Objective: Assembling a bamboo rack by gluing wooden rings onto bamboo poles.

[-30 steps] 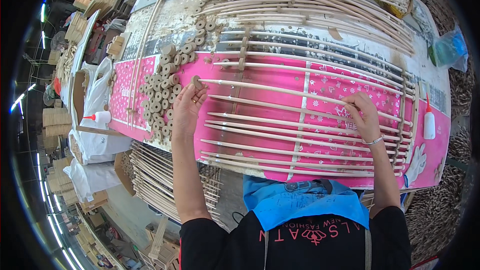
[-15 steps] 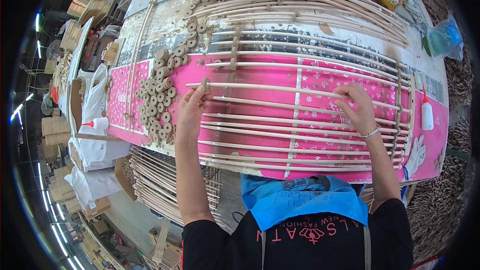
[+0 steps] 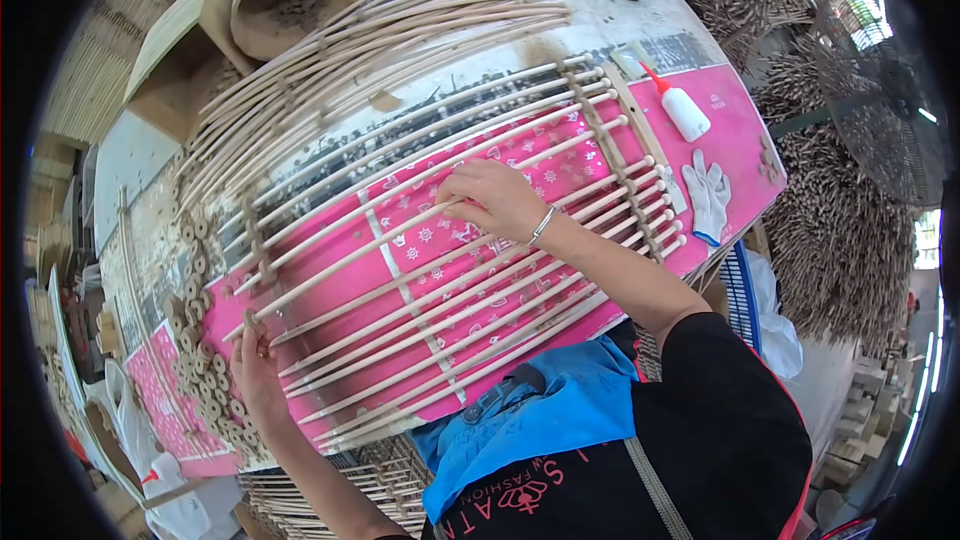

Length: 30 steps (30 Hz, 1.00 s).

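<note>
Across the worktop and its pink sheet, we see the left hand, its grip clamped on a ring around a pale rod at lower left, the right hand pinching that rod near centre, and a fan beside brown stick bundles at right.

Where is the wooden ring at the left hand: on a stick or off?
On: the stick passes through the wooden ring, its tip showing beyond.
</note>
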Available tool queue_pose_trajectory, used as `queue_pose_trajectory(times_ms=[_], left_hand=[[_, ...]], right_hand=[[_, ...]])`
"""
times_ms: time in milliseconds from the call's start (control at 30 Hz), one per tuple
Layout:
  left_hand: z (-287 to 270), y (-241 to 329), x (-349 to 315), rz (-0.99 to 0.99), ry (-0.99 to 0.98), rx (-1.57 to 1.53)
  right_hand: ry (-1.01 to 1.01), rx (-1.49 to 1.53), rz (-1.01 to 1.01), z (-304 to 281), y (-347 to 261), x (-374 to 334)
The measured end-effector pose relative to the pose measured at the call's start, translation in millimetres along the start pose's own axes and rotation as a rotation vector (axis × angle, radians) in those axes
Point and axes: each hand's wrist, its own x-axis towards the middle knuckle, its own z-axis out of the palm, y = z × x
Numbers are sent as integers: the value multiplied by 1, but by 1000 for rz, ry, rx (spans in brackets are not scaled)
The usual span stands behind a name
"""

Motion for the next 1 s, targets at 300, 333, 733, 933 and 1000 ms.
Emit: queue_pose_trajectory(times_ms=[300,333,733,933,1000], left_hand=[[-1,14,-15,182,122,595],[-21,1,-2,419,126,703],[30,19,-7,858,66,1418],[35,13,5,838,48,1363],[35,9,10,836,52,1373]], right_hand=[[23,88,-59,6,20,3],[40,65,-51,5,19,2],[-24,57,39,0,9,5],[-11,-66,-32,1,6,10],[-26,-90,-24,1,7,10]])
